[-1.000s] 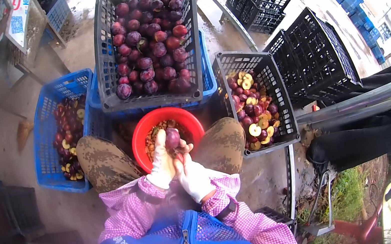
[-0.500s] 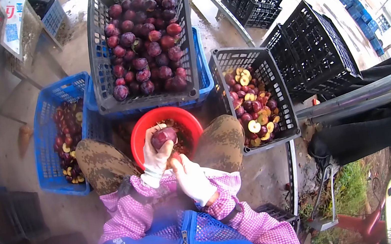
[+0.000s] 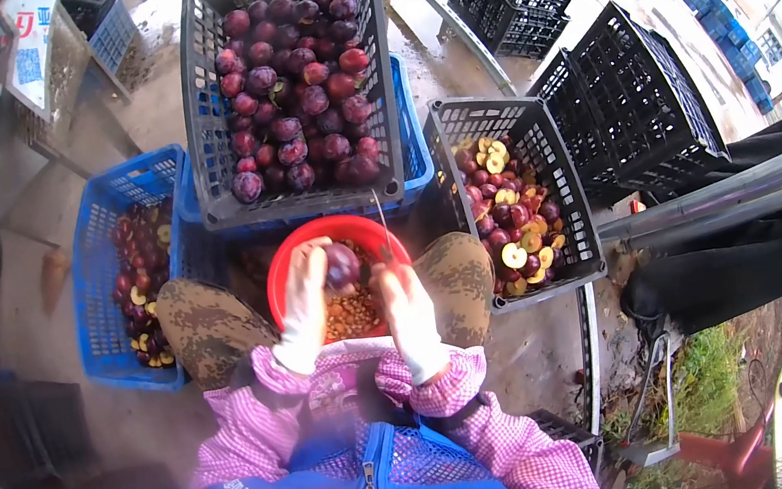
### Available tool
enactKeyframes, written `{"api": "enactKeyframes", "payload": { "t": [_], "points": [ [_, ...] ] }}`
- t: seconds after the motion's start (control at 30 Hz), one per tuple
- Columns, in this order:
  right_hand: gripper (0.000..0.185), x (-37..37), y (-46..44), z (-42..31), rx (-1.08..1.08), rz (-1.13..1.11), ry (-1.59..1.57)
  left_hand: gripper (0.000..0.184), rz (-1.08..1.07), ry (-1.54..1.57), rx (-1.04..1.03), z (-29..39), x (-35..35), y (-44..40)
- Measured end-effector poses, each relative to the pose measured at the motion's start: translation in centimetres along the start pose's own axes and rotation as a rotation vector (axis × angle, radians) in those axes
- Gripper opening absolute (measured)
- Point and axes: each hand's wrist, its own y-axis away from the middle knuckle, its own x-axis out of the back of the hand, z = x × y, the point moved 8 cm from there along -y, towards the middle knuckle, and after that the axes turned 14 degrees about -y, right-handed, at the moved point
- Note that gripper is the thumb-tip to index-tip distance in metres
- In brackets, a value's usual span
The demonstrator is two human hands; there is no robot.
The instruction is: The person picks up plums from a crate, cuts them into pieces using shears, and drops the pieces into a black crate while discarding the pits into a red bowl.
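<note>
My left hand (image 3: 305,303), in a white glove, is closed around a whole dark purple plum (image 3: 341,264) over the red basin (image 3: 353,229). My right hand (image 3: 408,308), also gloved, is at the basin's right side, its fingers wrapped round a handle I barely see. From it a thin knife (image 3: 384,230) points upward, its blade apart from the plum. Many small yellow-brown pits (image 3: 353,313) lie in the basin, which sits between the knees.
A black crate (image 3: 202,161) of whole plums stands ahead on a blue crate. Halved plums fill a blue crate (image 3: 94,319) at left and a black crate (image 3: 582,206) at right. Stacked black crates (image 3: 628,103) and a metal pole (image 3: 718,201) stand farther right.
My hands have moved apart and forward over the basin. The right hand has turned, so the knife blade now shows upright. The plum has shifted slightly right; the pits are more visible.
</note>
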Motion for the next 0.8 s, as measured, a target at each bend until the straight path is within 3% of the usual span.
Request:
{"api": "enactKeyframes", "payload": {
  "t": [0.03,0.07,0.13,0.17,0.23,0.27,0.3,0.33,0.4,0.47,0.53,0.6,0.67,0.7,0.73,0.8],
  "points": [
    [0.031,-0.5,-0.7,-1.1,0.082,0.016,0.101,0.031,0.051,-0.170,-0.118,0.1,-0.6,0.6],
    [0.032,-0.9,-1.0,-1.8,0.162,0.031,0.207,0.025,0.021,-0.608,-0.307,1.8,-1.9,1.9],
    [0.034,-1.1,-1.3,-1.3,0.180,0.118,0.301,0.016,0.047,-0.558,-0.147,-0.1,-2.1,2.5],
    [0.027,-1.5,-0.9,-2.3,0.198,0.124,0.345,0.013,0.390,-1.243,-0.774,0.1,-2.7,5.1],
    [0.022,-2.1,-0.3,-2.8,0.205,0.121,0.388,0.013,0.344,-1.105,-0.733,0.7,-2.7,4.9],
    [0.019,-2.5,-0.1,-3.6,0.354,0.097,0.456,0.014,0.297,-0.965,-0.706,0.9,-2.5,4.6],
    [0.018,-3.0,0.2,-4.4,0.509,0.075,0.521,0.025,0.007,-0.315,-0.003,-4.2,-1.6,2.3],
    [0.018,-2.8,0.1,-4.3,0.511,0.077,0.522,0.025,0.005,-0.314,-0.005,-3.8,-1.4,2.5],
    [0.014,-3.5,0.6,-4.8,0.634,-0.052,0.494,0.038,-0.129,0.177,0.640,-3.7,-3.2,4.7],
    [0.013,-3.3,0.4,-4.6,0.601,-0.108,0.519,0.044,-0.183,0.120,0.696,-7.8,-1.2,4.4],
    [0.019,-4.8,1.4,-5.2,0.731,-0.398,0.530,0.054,-0.719,0.587,0.951,-8.3,-4.1,6.9],
    [0.019,-4.8,1.6,-4.5,0.718,-0.465,0.535,0.059,-0.699,0.552,1.026,-8.1,-4.2,7.7],
    [0.019,-2.7,-0.7,-1.3,0.187,-0.277,0.250,0.064,-0.766,0.669,1.023,-6.7,-5.0,7.9],
    [0.017,-2.2,-1.4,-0.5,0.071,-0.226,-0.023,0.063,-0.817,0.658,0.955,-6.5,-5.2,7.4],
    [0.022,-1.1,-2.6,-0.2,0.287,-0.263,0.010,0.063,-0.777,0.613,0.887,-6.6,-5.0,6.9],
    [0.031,-0.3,-1.8,3.3,-0.455,-0.134,-0.738,0.061,-0.698,0.573,0.761,-5.7,-5.1,5.7]
  ]
}}
